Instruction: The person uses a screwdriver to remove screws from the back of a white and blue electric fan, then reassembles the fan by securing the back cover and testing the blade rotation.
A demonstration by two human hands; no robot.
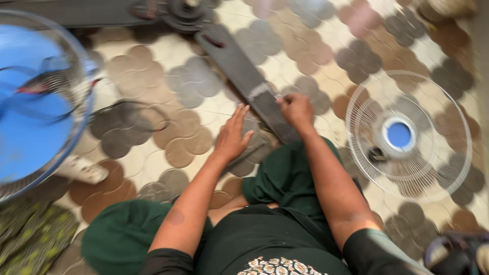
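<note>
1. Patterned tile floor of brown, grey and cream rounded shapes point(316, 30): serving as the work surface, with parts spread well apart across it.
2. Blue-bladed fan head in a wire cage point(35, 102): at the left edge, blurred; blades appear inside the cage; no hand near it.
3. White round wire fan guard with a blue centre disc point(402, 135): lying flat to the right, separate from any fan body, untouched.
4. Long dark grey ceiling-fan blade point(244, 76): running from the dark round motor hub point(186, 12) at the top down to just in front of the knees; seemingly joined to the hub, joint too blurred to confirm.
5. Thin dark cable loop point(130, 119): lying loose on the tiles, left of the hands.
6. Right hand point(297, 111): fingers clenched at the near end of the blade, gripping its edge or a small item there; cannot tell which.
7. Left hand point(232, 136): fingers released and spread, palm down, resting just beside the blade tip.
8. Progress, as a judgement: work centred on the blade end and under way; guard off and lying apart; nothing visibly finished.
</note>
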